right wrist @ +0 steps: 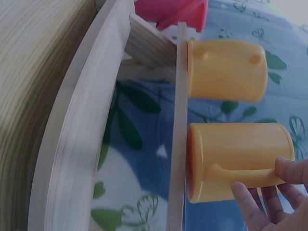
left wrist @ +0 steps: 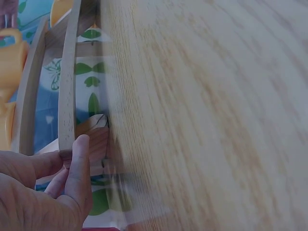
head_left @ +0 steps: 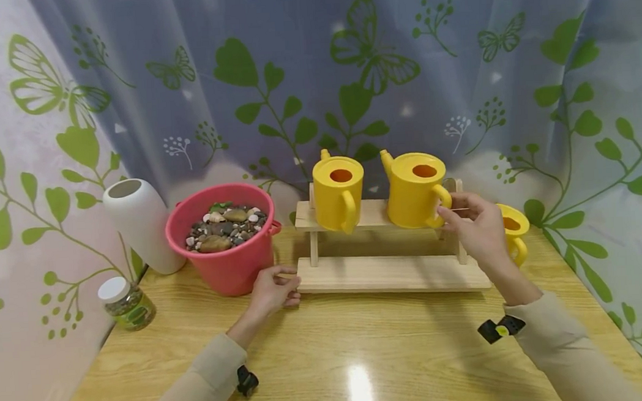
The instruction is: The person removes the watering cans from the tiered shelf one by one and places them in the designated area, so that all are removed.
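Observation:
A two-tier wooden shelf [head_left: 394,274] stands on the table against the curtain. Two yellow watering cans sit on its upper board: one on the left [head_left: 328,194] and one on the right [head_left: 409,198], spouts pointing back. My right hand [head_left: 478,224] holds the right can by its handle [right wrist: 248,177], thumb and fingers on either side. At the lower board's left end, my left hand [head_left: 274,289] pinches the wood, its fingertips [left wrist: 80,149] on both faces of the board [left wrist: 67,110]. Partly behind my right hand, a third yellow watering can [head_left: 513,228] stands on the table.
Left of the shelf is a pink bucket [head_left: 231,270] of pebbles, close to my left hand. Beyond it stand a white vase [head_left: 143,227] and a white-lidded jar [head_left: 129,304]. A patterned curtain [head_left: 302,73] hangs behind the table [head_left: 309,361].

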Tool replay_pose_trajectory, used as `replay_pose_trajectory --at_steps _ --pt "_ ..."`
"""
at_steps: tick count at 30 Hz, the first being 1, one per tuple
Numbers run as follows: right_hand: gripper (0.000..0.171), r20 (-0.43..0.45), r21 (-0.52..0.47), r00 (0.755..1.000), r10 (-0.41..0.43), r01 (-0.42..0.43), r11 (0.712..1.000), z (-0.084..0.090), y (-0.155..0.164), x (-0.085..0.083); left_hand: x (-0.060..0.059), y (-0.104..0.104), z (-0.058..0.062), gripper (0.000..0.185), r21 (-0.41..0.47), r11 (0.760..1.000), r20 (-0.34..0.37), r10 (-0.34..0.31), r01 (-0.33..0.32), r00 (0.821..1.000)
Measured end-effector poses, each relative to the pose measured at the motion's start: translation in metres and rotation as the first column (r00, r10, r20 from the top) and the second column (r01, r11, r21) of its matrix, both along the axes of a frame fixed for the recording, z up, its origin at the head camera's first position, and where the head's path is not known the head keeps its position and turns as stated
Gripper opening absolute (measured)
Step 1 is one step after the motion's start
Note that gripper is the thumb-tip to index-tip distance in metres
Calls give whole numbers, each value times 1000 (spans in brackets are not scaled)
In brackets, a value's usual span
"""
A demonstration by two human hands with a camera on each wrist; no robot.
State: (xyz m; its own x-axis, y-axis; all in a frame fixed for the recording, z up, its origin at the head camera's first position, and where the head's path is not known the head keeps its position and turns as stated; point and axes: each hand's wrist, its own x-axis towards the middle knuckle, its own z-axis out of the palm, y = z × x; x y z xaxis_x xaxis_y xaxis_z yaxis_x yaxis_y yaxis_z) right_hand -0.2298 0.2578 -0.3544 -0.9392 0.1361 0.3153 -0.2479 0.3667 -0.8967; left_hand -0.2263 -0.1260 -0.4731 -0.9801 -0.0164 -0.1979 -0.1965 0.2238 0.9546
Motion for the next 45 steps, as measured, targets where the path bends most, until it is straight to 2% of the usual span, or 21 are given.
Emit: replay_pose_trajectory --at_steps 5,13,17,20,26,32,33,40,43,45 --pt "17 -24 -140 1000 -2 -1 990 3 35 13 -1 1 -1 29 14 1000 -3 5 -5 1000" --pt "20 -57 -343 998 -38 16 939 12 103 38 1 1 0 28 12 1000 -9 6 -6 1000" --pt "22 -56 -338 985 -164 136 931 12 130 46 1 1 0 28 5 1000 -13 4 -4 1000" --pt "23 -38 -276 955 -294 273 922 10 147 51 0 2 -1 28 -1 1000 -12 2 -2 1000" --pt "22 39 -250 913 -406 402 881 -1 179 52 -1 3 -2 27 -1 1000 -21 -1 1 1000" --pt "20 160 -130 870 -467 488 863 -22 200 52 -1 2 -2 28 -1 1000 -17 3 -3 1000" --pt "20 170 -148 870 -463 487 861 -26 203 53 -1 2 -2 28 0 1000 -12 2 -2 1000" --pt "27 232 -83 844 -483 512 855 -60 216 53 -1 2 0 29 11 1000 -4 0 0 1000" --pt "30 233 -101 853 -466 498 861 -73 218 50 -1 1 -1 29 13 1000 -4 3 -3 1000" --pt "25 238 -118 861 -450 485 866 -79 219 47 -1 0 -1 29 12 1000 -3 4 -4 1000"
